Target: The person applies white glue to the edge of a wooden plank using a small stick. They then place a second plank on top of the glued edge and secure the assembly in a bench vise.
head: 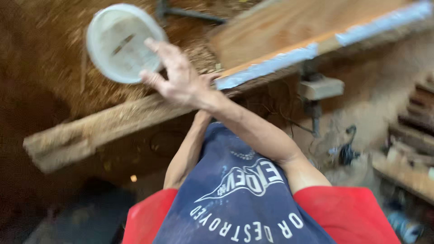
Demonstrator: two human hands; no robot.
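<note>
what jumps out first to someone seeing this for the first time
A white round tub at upper left, held by its rim in the right hand over a sawdust-covered bench. To its right lies a wooden board. The left hand is hidden behind the right arm.

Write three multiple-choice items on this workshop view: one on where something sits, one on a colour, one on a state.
1. Where is the round container relative to the raised hand?
A. upper left of it
B. below it
C. far right of it

2. What colour is the container?
A. red
B. white
C. black

3. How does the container's opening face?
A. towards the camera
B. away from the camera
C. closed by a lid

Answers: 1 A, it shows at the fingertips, over the sawdust-covered bench. 2 B, its rim and inside are white. 3 A, the inside bottom is visible.
</note>
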